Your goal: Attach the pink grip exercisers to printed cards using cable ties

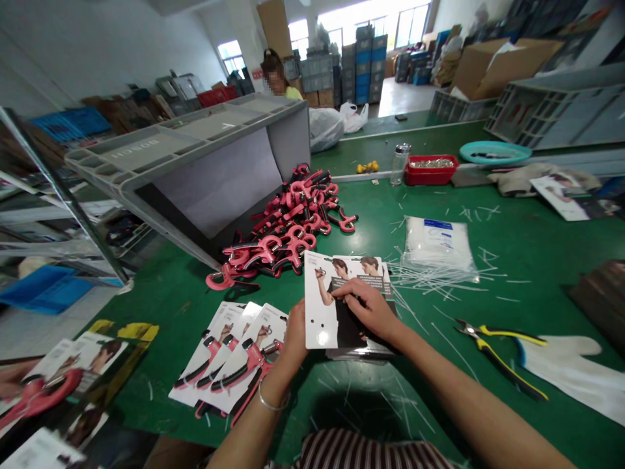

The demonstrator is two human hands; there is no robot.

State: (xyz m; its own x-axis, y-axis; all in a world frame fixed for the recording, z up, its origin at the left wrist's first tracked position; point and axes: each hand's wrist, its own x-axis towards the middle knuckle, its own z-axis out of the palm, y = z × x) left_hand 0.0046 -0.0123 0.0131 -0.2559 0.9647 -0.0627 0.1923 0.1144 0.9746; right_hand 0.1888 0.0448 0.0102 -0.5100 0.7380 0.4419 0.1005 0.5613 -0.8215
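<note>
My left hand [295, 331] grips the left edge of a printed backing card [319, 326], its fingertips hidden behind it. My right hand [367, 305] lies over the card with its fingers stretched across the printed picture. More cards of the same kind [375, 266] show at the right, partly covered by the front card and my right hand. To the left lie several cards [222, 326] with pink and black hand grip strengtheners [251, 357] on them. Behind the cards, a heap of loose hand grip strengtheners [293, 221] spills onto the green table [390, 397].
A grey crate [190, 140] lies on its side behind the heap. White zip ties [415, 275] lie scattered beside their bag [434, 244]. Yellow-handled cutters [508, 365] and a white glove [571, 371] are at right. At lower left, a person's hand [12, 384] is near another carded grip.
</note>
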